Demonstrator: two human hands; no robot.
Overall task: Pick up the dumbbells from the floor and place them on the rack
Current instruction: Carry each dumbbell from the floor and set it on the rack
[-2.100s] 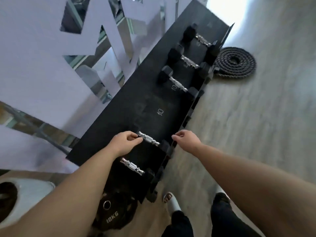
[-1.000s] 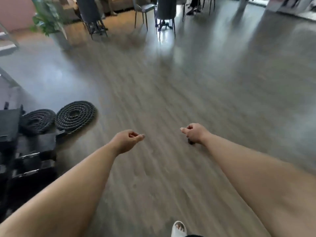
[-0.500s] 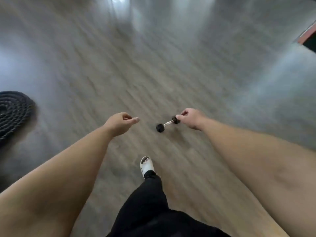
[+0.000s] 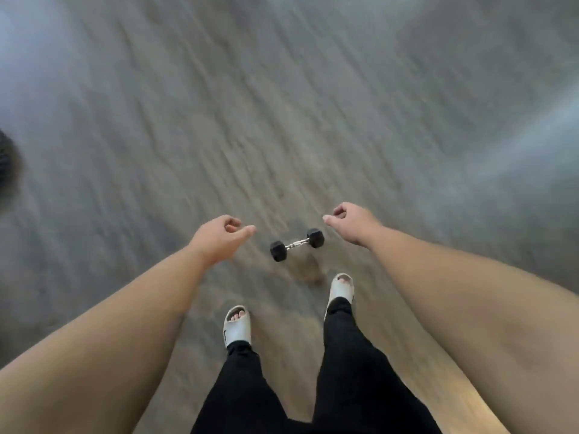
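A small black hex dumbbell [image 4: 297,244] with a chrome handle lies on the grey wood floor, just ahead of my feet. My left hand [image 4: 219,238] hovers to its left and my right hand [image 4: 352,223] to its right, both above it and apart from it. Each hand holds nothing, with fingers loosely curled and thumb out. The rack is out of view.
My two feet in white slides [image 4: 237,325] stand right behind the dumbbell, with black trousers below. A dark coiled rope [image 4: 6,170] shows at the left edge. Blurred bare floor [image 4: 282,104] stretches ahead.
I turned away from the rack and walked over the floor. The dumbbell now lies between my hands and closer to my feet; the rope has slid to the left edge.
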